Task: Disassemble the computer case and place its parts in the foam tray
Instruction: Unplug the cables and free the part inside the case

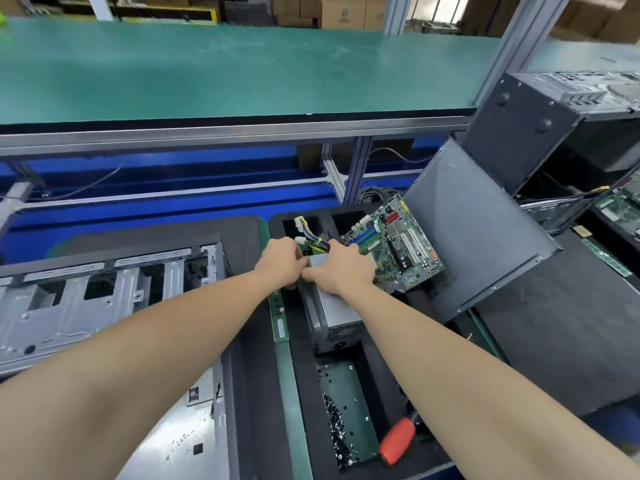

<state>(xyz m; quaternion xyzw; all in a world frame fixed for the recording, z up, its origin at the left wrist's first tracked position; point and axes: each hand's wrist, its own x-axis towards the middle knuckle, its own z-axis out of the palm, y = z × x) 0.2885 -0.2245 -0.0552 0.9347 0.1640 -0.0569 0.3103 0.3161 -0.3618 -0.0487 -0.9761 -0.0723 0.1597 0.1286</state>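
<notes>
Nearest, at the bottom of the frame, a red-handled screwdriver (398,441) lay at the edge of a compartment with loose screws (337,431) in the black foam tray (277,223). Just above it, in the middle, the grey power supply (337,313) sat tilted in its slot and seemed not fully seated. Both hands were at its far end: the left hand (282,263) curled on the far left corner, the right hand (341,268) clasping the top edge.

To do this step well, I think the box should be pressed down evenly, so that it goes flat and does not jam on the foam wall. The cables (311,233) lay in the next pocket behind the hands. Probably they should be tucked there and not pinched under the box or pulled across the motherboard (398,244), which lay tilted just to the right. At the left stood the stripped computer case (86,299), and the green table (242,71) filled the top.
</notes>
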